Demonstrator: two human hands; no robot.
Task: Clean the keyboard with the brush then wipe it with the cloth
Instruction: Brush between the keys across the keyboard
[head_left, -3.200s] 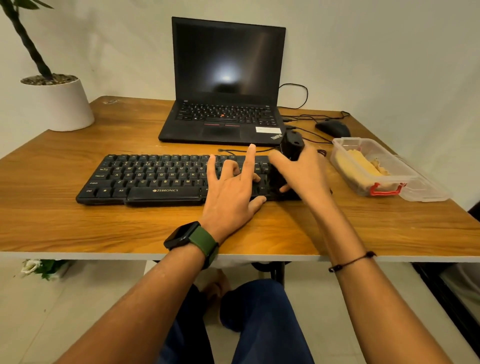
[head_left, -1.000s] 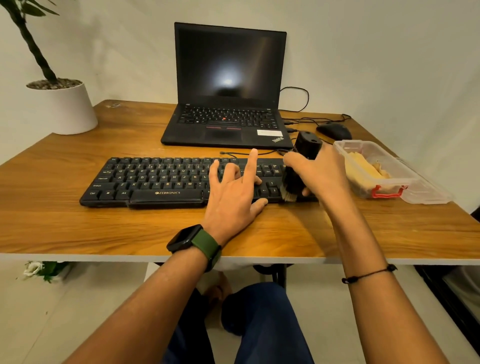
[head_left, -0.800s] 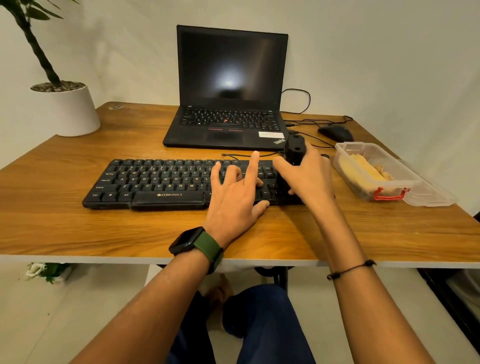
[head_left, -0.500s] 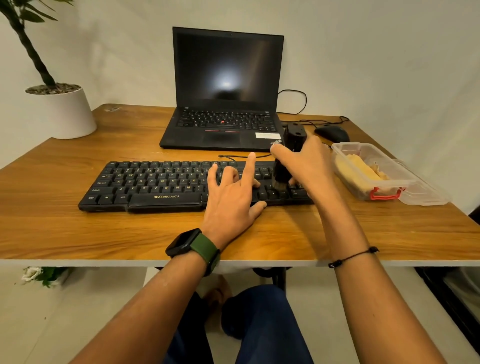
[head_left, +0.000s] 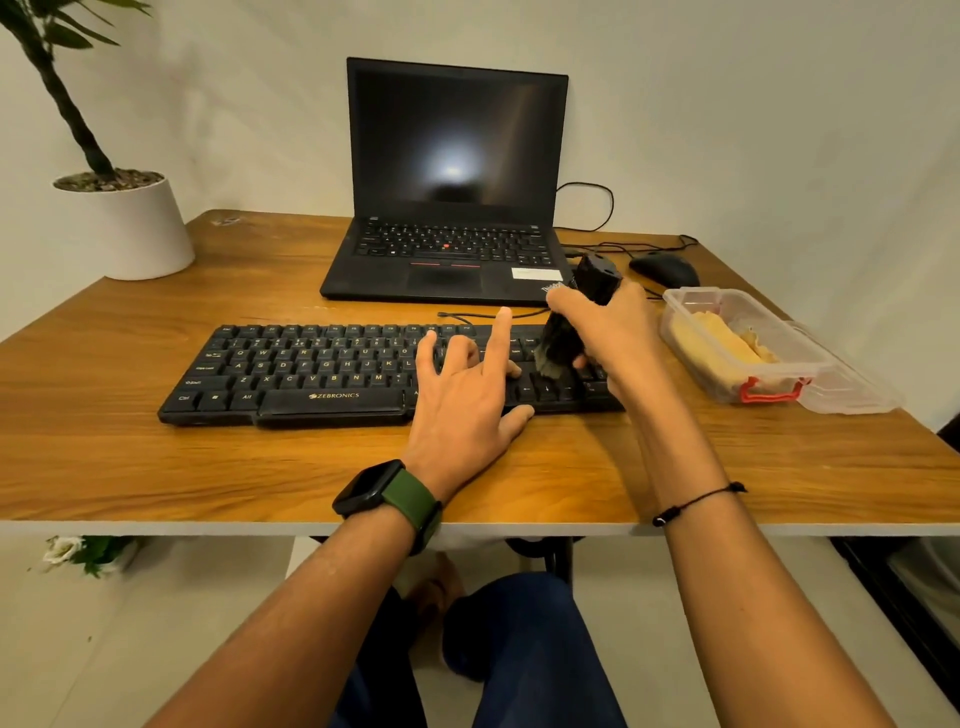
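My left hand (head_left: 462, 410) lies on the black keyboard (head_left: 311, 371) mid-table, fingers spread, steadying it. My right hand (head_left: 610, 332) grips the brush (head_left: 571, 322), bristles down on the right-hand keys. The cloth (head_left: 719, 345) waits in a tub (head_left: 779, 382) far right.

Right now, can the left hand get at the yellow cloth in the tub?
Probably not easily. The left hand rests on the keyboard, and the right hand gripping the brush sits between it and the open tub holding the cloth.
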